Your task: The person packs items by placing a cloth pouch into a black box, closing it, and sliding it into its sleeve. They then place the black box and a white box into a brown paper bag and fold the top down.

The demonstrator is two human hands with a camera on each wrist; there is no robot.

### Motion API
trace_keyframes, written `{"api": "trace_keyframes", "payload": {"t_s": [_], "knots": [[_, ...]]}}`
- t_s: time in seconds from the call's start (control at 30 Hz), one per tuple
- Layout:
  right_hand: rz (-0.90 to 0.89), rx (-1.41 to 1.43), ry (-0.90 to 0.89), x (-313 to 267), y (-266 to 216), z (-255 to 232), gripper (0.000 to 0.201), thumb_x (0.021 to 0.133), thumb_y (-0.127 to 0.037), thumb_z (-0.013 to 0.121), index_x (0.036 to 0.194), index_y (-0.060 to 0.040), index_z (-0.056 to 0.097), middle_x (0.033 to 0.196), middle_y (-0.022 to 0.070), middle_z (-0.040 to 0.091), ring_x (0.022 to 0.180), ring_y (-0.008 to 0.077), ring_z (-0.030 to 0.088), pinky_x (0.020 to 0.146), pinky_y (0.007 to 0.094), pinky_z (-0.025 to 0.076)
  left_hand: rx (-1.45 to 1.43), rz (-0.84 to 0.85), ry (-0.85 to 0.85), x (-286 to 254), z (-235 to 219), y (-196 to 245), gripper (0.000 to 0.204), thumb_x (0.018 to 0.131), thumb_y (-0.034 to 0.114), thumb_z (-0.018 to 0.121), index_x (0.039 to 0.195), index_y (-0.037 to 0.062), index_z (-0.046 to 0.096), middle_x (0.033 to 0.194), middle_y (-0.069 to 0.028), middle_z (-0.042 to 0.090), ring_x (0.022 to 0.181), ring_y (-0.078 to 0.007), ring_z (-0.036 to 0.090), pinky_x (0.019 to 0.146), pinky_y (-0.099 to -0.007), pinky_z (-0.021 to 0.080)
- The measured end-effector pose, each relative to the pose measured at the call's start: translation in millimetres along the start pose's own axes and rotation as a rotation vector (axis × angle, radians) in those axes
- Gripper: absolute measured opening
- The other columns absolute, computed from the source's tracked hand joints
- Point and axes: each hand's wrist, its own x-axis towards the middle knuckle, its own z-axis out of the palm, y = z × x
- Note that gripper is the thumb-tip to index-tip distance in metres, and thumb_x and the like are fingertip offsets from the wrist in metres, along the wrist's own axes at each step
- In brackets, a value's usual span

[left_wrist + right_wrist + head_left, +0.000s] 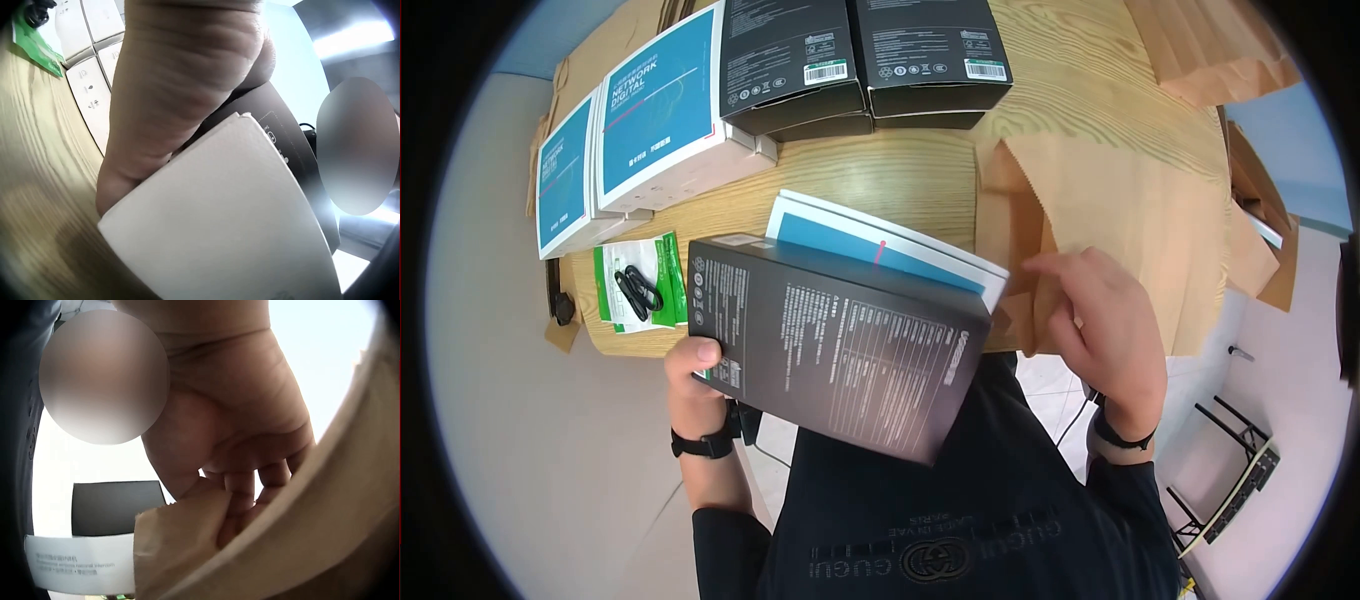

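Observation:
My left hand [692, 372] grips two boxes together, its thumb on the lower left corner of a dark box [830, 350] printed with small text. Behind that one is a white box with a blue face [825, 240]; its plain white end [219, 200] fills much of the left wrist view. On the right, my right hand [1112, 315] pinches the edge of a brown paper bag [1135, 215] lying on the table, its mouth towards the held boxes. In the right wrist view the bag's flap [181, 540] sits between thumb and fingers.
Two white-and-blue boxes [662, 100] stand at the back left, beside black boxes [795, 60]. A green-and-white packet [670, 285] with a coiled black cable [638, 292] lies near the left edge. Another paper bag [1210, 50] is at the back right.

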Motion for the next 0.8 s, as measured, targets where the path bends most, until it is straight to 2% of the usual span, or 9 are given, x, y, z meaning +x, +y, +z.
{"api": "trace_keyframes", "payload": {"t_s": [0.07, 0.1, 0.13, 0.2, 0.23, 0.4, 0.5, 0.63, 0.8], "knots": [[-0.039, 0.012, -0.022, 1.1, -1.5, 0.1, 0.032, 0.075, 0.0, 0.064, 0.106, -0.007, 0.066, 0.08, 0.0088, 0.064, 0.081, 0.0316, 0.062, 0.071, 0.0434, 0.052, 0.064, 0.136, 0.13, 6.7, 21.8, 3.8, 0.081, 0.067, 0.025, 0.077, 0.138, -0.0081, 0.053, 0.122, -0.0205, 0.07, 0.102, -0.0301, 0.073, 0.09, -0.0388, 0.061], [-0.089, 0.04, -0.004, 1.4, -2.6, 1.4, 0.027, 0.073, 0.0, 0.065, 0.1, -0.0071, 0.064, 0.079, 0.0089, 0.063, 0.08, 0.032, 0.062, 0.07, 0.0432, 0.052, 0.026, 0.121, -0.012, 16.8, 3.6, 3.8, 0.075, 0.071, 0.025, 0.075, 0.135, -0.0088, 0.055, 0.121, -0.0209, 0.07, 0.102, -0.0305, 0.073, 0.09, -0.0381, 0.06], [-0.139, 0.068, 0.014, 1.2, -3.4, 2.2, 0.023, 0.072, 0.001, 0.065, 0.093, -0.0072, 0.062, 0.078, 0.009, 0.062, 0.079, 0.0325, 0.061, 0.07, 0.043, 0.051, 0.023, 0.122, -0.013, 26.0, -3.8, 5.9, 0.075, 0.071, 0.025, 0.075, 0.135, -0.0088, 0.055, 0.121, -0.0209, 0.07, 0.102, -0.0305, 0.073, 0.09, -0.0381, 0.06], [-0.157, 0.054, -0.004, 0.9, -1.3, 0.8, 0.022, 0.07, 0.001, 0.065, 0.09, -0.0071, 0.061, 0.077, 0.0092, 0.061, 0.078, 0.0328, 0.061, 0.069, 0.0428, 0.051, -0.035, -0.116, -0.211, 43.5, -11.8, 9.0, 0.067, 0.077, 0.024, 0.072, 0.133, -0.0095, 0.058, 0.12, -0.0211, 0.071, 0.103, -0.0308, 0.073, 0.089, -0.0382, 0.06], [-0.173, 0.045, -0.021, 0.8, 0.5, -0.2, 0.021, 0.069, 0.001, 0.065, 0.087, -0.0071, 0.06, 0.076, 0.0094, 0.06, 0.077, 0.0332, 0.06, 0.069, 0.0425, 0.051, -0.069, -0.142, -0.301, 51.0, -13.4, 7.3, 0.061, 0.081, 0.022, 0.07, 0.132, -0.0098, 0.059, 0.121, -0.0217, 0.071, 0.103, -0.0304, 0.073, 0.089, -0.0379, 0.06], [-0.238, 0.119, -0.04, -2.7, 5.1, -2.7, 0.017, 0.068, 0.002, 0.065, 0.081, -0.0071, 0.059, 0.074, 0.0093, 0.06, 0.075, 0.0329, 0.059, 0.067, 0.042, 0.05, 0.053, -0.237, -0.347, 78.4, -11.8, 21.0, 0.064, 0.083, 0.024, 0.072, 0.136, -0.009, 0.058, 0.127, -0.0207, 0.07, 0.111, -0.028, 0.071, 0.097, -0.0375, 0.056], [-0.201, 0.126, -0.013, -3.9, 1.8, -0.1, 0.016, 0.068, 0.002, 0.065, 0.081, -0.0072, 0.059, 0.074, 0.0087, 0.06, 0.075, 0.0321, 0.06, 0.066, 0.0417, 0.05, 0.46, -0.222, -0.251, 85.5, 15.0, 27.3, 0.082, 0.084, 0.03, 0.075, 0.15, -0.0073, 0.045, 0.14, -0.0168, 0.061, 0.13, -0.0237, 0.057, 0.111, -0.0337, 0.04], [-0.107, 0.112, 0.051, -4.4, -2.4, 2.6, 0.014, 0.071, 0.002, 0.065, 0.082, -0.0071, 0.06, 0.074, 0.0079, 0.062, 0.074, 0.0308, 0.06, 0.065, 0.0411, 0.05, 0.597, -0.183, -0.28, 87.0, 25.1, 28.2, 0.09, 0.083, 0.035, 0.075, 0.154, -0.0074, 0.039, 0.141, -0.0179, 0.059, 0.13, -0.0244, 0.055, 0.111, -0.0334, 0.038], [-0.089, 0.095, 0.068, -4.1, -3.4, 4.6, 0.013, 0.074, 0.002, 0.064, 0.083, -0.0069, 0.061, 0.073, 0.0076, 0.062, 0.074, 0.0307, 0.061, 0.065, 0.0404, 0.05, 0.743, -0.048, -0.022, 50.8, 23.1, 26.5, 0.086, 0.086, 0.032, 0.07, 0.154, -0.0094, 0.037, 0.14, -0.0178, 0.058, 0.127, -0.0247, 0.055, 0.111, -0.0347, 0.039]]}}
